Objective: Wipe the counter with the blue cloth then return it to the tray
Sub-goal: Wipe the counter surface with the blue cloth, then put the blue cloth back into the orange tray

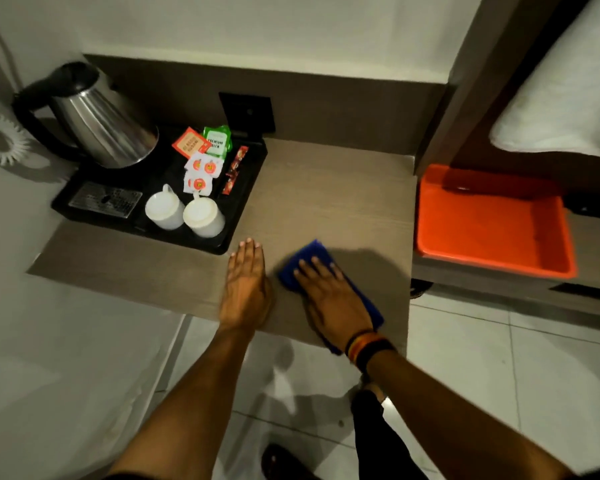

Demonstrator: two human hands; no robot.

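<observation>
The blue cloth (311,255) lies flat on the wooden counter (333,188) near its front edge. My right hand (329,296) presses down on the cloth with fingers spread, covering most of it. My left hand (246,285) rests flat on the bare counter just left of the cloth, fingers together, holding nothing. An empty orange tray (492,223) sits on a lower shelf to the right of the counter.
A black tray (246,188) at the counter's back left carries a steel kettle (97,123), two upturned white cups (184,213) and several sachets (205,157). A black wall socket (246,112) is behind it. White bedding (565,98) lies at upper right. Tiled floor is below.
</observation>
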